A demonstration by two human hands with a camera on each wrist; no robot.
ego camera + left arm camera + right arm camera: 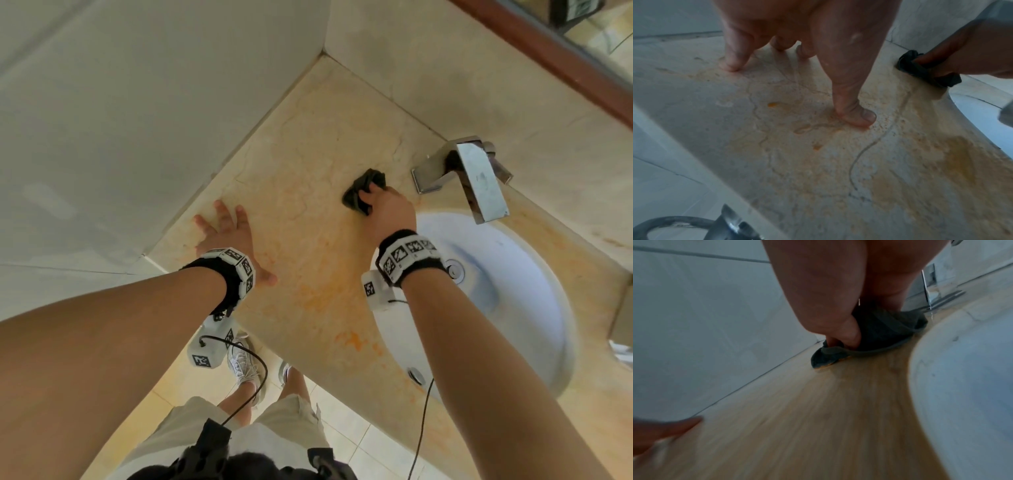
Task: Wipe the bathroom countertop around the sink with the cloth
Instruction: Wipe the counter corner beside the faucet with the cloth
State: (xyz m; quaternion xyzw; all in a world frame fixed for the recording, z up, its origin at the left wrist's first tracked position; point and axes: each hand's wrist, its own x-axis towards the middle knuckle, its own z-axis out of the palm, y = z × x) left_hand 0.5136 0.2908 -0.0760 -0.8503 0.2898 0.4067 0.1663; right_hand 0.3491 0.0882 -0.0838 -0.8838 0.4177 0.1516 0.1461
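A dark grey cloth (363, 192) lies bunched on the beige marble countertop (308, 164), just left of the chrome faucet (476, 178). My right hand (387, 205) grips the cloth and presses it onto the stone; in the right wrist view the fingers (840, 337) curl into the cloth (885, 331), whose edge carries an orange smear. My left hand (226, 236) rests flat near the counter's left wall edge, fingers spread. The left wrist view has its fingertips (857, 116) touching the stained countertop (818, 162) and the cloth (925, 71) at the right. Orange stains (352, 339) mark the stone.
A white oval sink (520, 308) sits right of the wiped area, with the faucet spout over its far rim. White tiled walls (137, 102) meet at the back corner. A wood-framed mirror (548, 51) hangs behind. Cables run from both wrist cameras. My shoes (243, 366) stand below the counter's front edge.
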